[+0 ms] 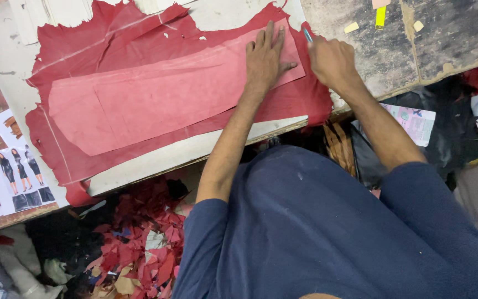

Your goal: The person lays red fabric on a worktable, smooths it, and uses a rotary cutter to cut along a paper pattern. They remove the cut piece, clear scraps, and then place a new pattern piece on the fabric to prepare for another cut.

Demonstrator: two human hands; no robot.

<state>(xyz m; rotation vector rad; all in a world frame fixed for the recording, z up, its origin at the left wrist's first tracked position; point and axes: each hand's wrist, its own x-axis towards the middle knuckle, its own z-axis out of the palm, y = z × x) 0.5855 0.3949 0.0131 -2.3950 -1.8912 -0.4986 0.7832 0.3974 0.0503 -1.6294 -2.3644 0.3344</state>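
Observation:
A large red leather hide lies spread on a white worktable. A long pink pattern piece lies flat on top of it. My left hand presses palm-down on the pattern's right end, fingers spread. My right hand is closed on a thin blue pen or marker, whose tip sits at the pattern's upper right corner on the hide.
Small yellow and beige chalk bits lie on the dark worn bench at the upper right. Fashion photo sheets lie at the left table edge. Red leather scraps pile on the floor below. Bags and a printed paper sit at the right.

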